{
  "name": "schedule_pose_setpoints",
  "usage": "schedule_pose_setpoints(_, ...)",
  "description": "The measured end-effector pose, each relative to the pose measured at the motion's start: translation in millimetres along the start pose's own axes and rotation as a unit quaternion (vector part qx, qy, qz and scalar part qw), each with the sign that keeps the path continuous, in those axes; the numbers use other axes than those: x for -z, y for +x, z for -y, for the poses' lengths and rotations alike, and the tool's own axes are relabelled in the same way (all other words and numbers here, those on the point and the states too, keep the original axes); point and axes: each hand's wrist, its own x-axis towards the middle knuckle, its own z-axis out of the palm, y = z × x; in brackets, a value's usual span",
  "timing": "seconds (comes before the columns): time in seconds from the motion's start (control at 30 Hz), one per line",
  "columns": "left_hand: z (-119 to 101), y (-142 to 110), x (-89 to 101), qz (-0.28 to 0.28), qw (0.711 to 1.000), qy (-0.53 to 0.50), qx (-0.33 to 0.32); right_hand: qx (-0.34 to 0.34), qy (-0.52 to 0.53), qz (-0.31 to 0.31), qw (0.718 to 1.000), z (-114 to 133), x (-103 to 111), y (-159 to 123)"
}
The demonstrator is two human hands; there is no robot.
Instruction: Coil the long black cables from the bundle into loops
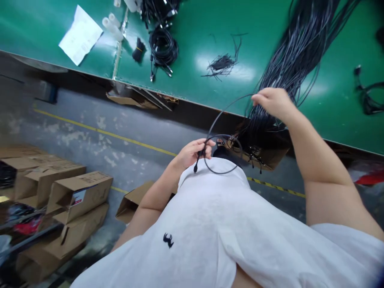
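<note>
A thin black cable (223, 173) hangs in a loop in front of my white shirt. My left hand (196, 152) pinches the coil at its left side, and a dark plug end dangles below those fingers. Up and to the right, my right hand (274, 102) grips the same cable between thumb and fingers, so a length of it arcs between both hands. Just behind the right hand, a thick bundle of black cables (295, 56) lies across the table and droops over its front edge.
On the green table (192, 24) lie a coiled cable (163, 46), a pile of short black ties (222, 63), a tied black bundle (138, 50), a white paper (81, 35) and white rolls (112, 28). Cardboard boxes (81, 192) stack at left on the floor; another box (274, 156) stands below the cables.
</note>
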Motion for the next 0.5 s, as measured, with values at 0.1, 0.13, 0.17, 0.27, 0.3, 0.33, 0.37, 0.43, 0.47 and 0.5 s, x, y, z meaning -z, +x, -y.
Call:
schedule_pose_setpoints(0.1,-13.2,-0.1,-4.3,-0.036,0.999,0.000,0.033,-0.065,0.060,-0.034,0.995,-34.2,7.4,0.4)
schedule_pose_setpoints(0.13,-15.1,2.3,-5.8,-0.056,0.997,0.001,0.045,-0.065,0.090,-0.036,0.993,-41.2,9.4,-1.3)
schedule_pose_setpoints(0.17,-16.2,5.2,-7.3,-0.078,0.996,0.000,0.053,-0.062,0.123,-0.036,0.990,-46.2,11.5,-3.0)
schedule_pose_setpoints(0.27,-16.4,12.8,-13.2,-0.141,0.989,-0.018,0.051,-0.049,0.174,-0.025,0.983,-53.3,17.8,-4.9)
schedule_pose_setpoints(0.3,-15.8,14.6,-16.1,-0.147,0.988,-0.022,0.045,-0.041,0.172,-0.013,0.984,-53.4,19.3,-3.8)
schedule_pose_setpoints(0.33,-14.8,16.4,-19.8,-0.143,0.989,-0.020,0.038,-0.031,0.164,0.000,0.986,-52.6,20.1,-1.9)
schedule_pose_setpoints(0.37,-13.2,18.7,-24.1,-0.131,0.991,-0.011,0.032,-0.021,0.156,0.008,0.988,-50.7,20.0,0.8)
schedule_pose_setpoints(0.43,-7.7,26.3,-33.1,-0.107,0.994,0.029,0.016,-0.011,0.161,0.013,0.987,-44.3,17.2,7.6)
schedule_pose_setpoints(0.47,-3.8,32.0,-37.1,-0.105,0.993,0.057,0.002,-0.012,0.175,0.010,0.984,-40.3,14.6,11.4)
schedule_pose_setpoints(0.5,0.6,38.8,-40.1,-0.107,0.990,0.088,-0.014,-0.015,0.195,0.007,0.981,-36.1,11.6,15.4)
